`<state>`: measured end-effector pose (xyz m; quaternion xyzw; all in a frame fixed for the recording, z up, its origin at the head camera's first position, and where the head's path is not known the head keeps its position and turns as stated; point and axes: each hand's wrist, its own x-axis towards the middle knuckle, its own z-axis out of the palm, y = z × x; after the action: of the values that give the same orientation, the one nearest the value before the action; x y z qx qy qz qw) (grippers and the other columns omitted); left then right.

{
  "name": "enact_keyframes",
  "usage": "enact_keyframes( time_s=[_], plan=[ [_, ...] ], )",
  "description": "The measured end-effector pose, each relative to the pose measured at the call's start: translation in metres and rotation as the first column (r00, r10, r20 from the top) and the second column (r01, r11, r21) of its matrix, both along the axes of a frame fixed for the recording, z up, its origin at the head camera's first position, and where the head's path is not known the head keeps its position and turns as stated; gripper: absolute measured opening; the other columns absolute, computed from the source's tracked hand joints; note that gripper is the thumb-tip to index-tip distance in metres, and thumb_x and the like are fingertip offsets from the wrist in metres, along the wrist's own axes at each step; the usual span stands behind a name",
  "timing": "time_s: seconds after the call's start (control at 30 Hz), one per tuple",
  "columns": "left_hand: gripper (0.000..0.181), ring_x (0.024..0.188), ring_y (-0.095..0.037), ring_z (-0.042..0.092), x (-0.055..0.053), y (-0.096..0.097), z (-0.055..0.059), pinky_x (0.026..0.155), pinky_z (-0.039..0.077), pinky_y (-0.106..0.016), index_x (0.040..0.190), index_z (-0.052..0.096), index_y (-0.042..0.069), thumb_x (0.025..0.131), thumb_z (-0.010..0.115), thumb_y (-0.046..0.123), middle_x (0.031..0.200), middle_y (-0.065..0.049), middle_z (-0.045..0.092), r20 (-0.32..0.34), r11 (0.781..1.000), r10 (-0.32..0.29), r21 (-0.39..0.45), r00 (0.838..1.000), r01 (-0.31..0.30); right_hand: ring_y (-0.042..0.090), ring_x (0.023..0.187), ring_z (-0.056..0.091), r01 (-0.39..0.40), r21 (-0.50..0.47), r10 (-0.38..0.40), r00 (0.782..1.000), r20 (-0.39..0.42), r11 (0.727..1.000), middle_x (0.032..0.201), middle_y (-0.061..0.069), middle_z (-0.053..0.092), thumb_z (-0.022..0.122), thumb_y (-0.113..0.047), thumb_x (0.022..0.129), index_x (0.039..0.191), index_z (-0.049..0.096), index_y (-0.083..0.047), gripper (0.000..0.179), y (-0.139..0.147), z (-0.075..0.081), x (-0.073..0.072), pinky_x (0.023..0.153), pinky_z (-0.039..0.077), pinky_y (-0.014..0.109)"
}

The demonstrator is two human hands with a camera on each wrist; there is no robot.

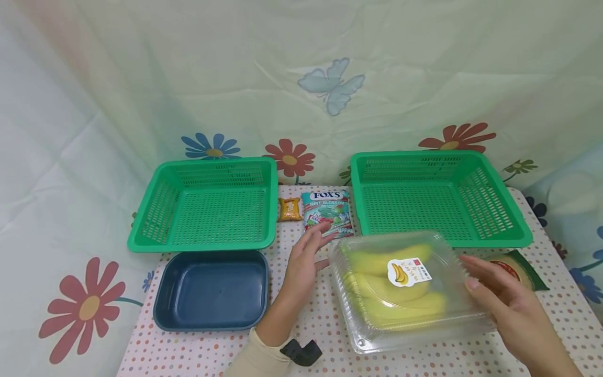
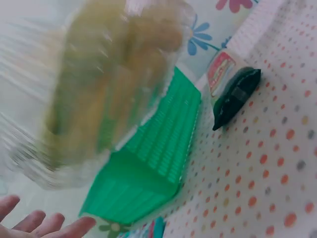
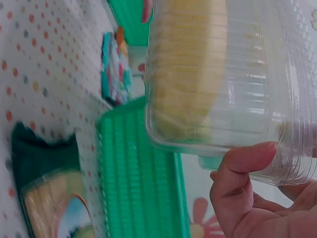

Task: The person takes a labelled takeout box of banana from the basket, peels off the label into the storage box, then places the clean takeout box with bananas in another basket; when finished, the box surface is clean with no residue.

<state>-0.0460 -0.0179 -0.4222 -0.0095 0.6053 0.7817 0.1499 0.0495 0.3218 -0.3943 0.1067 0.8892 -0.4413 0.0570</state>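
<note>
A clear plastic box of yellow bananas with a banana sticker is held up above the table, tilted. My right hand grips its right edge; in the right wrist view the thumb presses on the box rim and the other fingers pass behind it. On the opposite side my left hand hovers by the box's left edge with its fingers spread. Those fingertips stand apart from the plastic in the left wrist view.
Two green baskets stand at the back, left and right. Between them lie a FOX'S candy bag and a small yellow packet. A dark blue tub sits front left. A green-ended packet lies beyond the right hand.
</note>
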Motion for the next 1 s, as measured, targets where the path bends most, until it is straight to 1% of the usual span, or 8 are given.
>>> enact_keyframes(
  time_s=[0.13, 0.2, 0.27, 0.4, 0.5, 0.67, 0.87, 1.0],
  plan=[
    [0.044, 0.146, -0.028, 0.043, 0.014, -0.018, 0.002, 0.112, 0.043, -0.059, 0.143, 0.055, 0.025, 0.109, 0.037, 0.047, 0.154, 0.002, 0.048, 0.008, 0.998, -0.041, -0.043, 0.999, 0.041, -0.017, 0.105, 0.052, -0.024, 0.001, 0.024, 0.999, -0.025, 1.000, 0.129, -0.033, 0.047, 0.054, -0.033, 0.107, 0.156, 0.042, -0.020, 0.052, -0.017, -0.004, -0.002, 0.074, 0.052, 0.010],
    [0.043, 0.147, -0.025, 0.040, 0.019, -0.023, 0.001, 0.114, 0.040, -0.061, 0.143, 0.054, 0.028, 0.110, 0.035, 0.046, 0.155, 0.005, 0.046, 0.000, 0.996, -0.057, -0.075, 0.998, 0.056, -0.010, 0.100, 0.056, -0.037, 0.001, 0.037, 0.996, -0.079, 0.999, 0.127, -0.029, 0.052, 0.055, -0.029, 0.106, 0.154, 0.045, -0.018, 0.050, -0.028, -0.006, -0.003, 0.073, 0.053, 0.012],
    [0.043, 0.147, -0.024, 0.039, 0.023, -0.026, -0.002, 0.118, 0.035, -0.060, 0.144, 0.053, 0.025, 0.110, 0.035, 0.043, 0.155, 0.004, 0.047, -0.029, 0.994, -0.063, -0.093, 0.998, 0.060, -0.002, 0.092, 0.058, -0.050, 0.004, 0.050, 0.992, -0.119, 0.999, 0.120, -0.023, 0.058, 0.056, -0.026, 0.106, 0.152, 0.048, -0.018, 0.047, -0.039, -0.007, -0.002, 0.069, 0.053, 0.016],
    [0.042, 0.148, -0.021, 0.038, 0.029, -0.029, -0.010, 0.123, 0.028, -0.053, 0.144, 0.052, 0.021, 0.110, 0.037, 0.041, 0.154, 0.003, 0.048, -0.057, 0.988, -0.032, -0.154, 0.998, 0.023, 0.009, 0.080, 0.055, -0.086, -0.021, 0.081, 0.983, -0.164, 0.996, 0.102, -0.006, 0.061, 0.059, -0.020, 0.105, 0.150, 0.050, -0.018, 0.046, -0.056, -0.012, -0.002, 0.058, 0.049, 0.025],
    [0.040, 0.148, -0.022, 0.038, 0.032, -0.032, -0.018, 0.123, 0.027, -0.050, 0.142, 0.054, 0.019, 0.110, 0.039, 0.039, 0.154, 0.000, 0.049, -0.056, 0.983, 0.013, -0.180, 0.998, -0.023, 0.010, 0.079, 0.056, -0.114, -0.052, 0.104, 0.981, -0.166, 0.992, 0.097, -0.003, 0.059, 0.062, -0.016, 0.103, 0.150, 0.050, -0.019, 0.049, -0.064, -0.017, -0.002, 0.053, 0.046, 0.028],
    [0.036, 0.148, -0.024, 0.039, 0.034, -0.034, -0.027, 0.122, 0.025, -0.052, 0.135, 0.059, 0.015, 0.109, 0.043, 0.034, 0.152, -0.004, 0.052, -0.077, 0.977, 0.088, -0.188, 0.993, -0.101, 0.011, 0.076, 0.057, -0.179, -0.049, 0.168, 0.969, -0.180, 0.983, 0.106, -0.007, 0.055, 0.066, -0.012, 0.099, 0.152, 0.046, -0.021, 0.057, -0.070, -0.027, -0.002, 0.052, 0.046, 0.027],
    [0.032, 0.146, -0.022, 0.042, 0.035, -0.038, -0.030, 0.121, 0.028, -0.049, 0.128, 0.065, 0.015, 0.108, 0.047, 0.032, 0.147, -0.003, 0.058, -0.097, 0.965, 0.148, -0.203, 0.984, -0.165, 0.009, 0.074, 0.055, -0.256, -0.064, 0.240, 0.952, -0.191, 0.964, 0.132, -0.012, 0.046, 0.069, -0.011, 0.097, 0.157, 0.039, -0.024, 0.068, -0.077, -0.034, -0.002, 0.050, 0.046, 0.027],
    [0.032, 0.145, -0.021, 0.043, 0.036, -0.040, -0.032, 0.121, 0.028, -0.048, 0.128, 0.065, 0.014, 0.107, 0.048, 0.032, 0.147, -0.004, 0.058, -0.079, 0.969, 0.140, -0.196, 0.987, -0.153, 0.008, 0.070, 0.054, -0.278, -0.083, 0.262, 0.950, -0.169, 0.957, 0.133, 0.001, 0.042, 0.068, -0.010, 0.097, 0.159, 0.035, -0.023, 0.071, -0.079, -0.036, -0.002, 0.051, 0.046, 0.027]
  ],
)
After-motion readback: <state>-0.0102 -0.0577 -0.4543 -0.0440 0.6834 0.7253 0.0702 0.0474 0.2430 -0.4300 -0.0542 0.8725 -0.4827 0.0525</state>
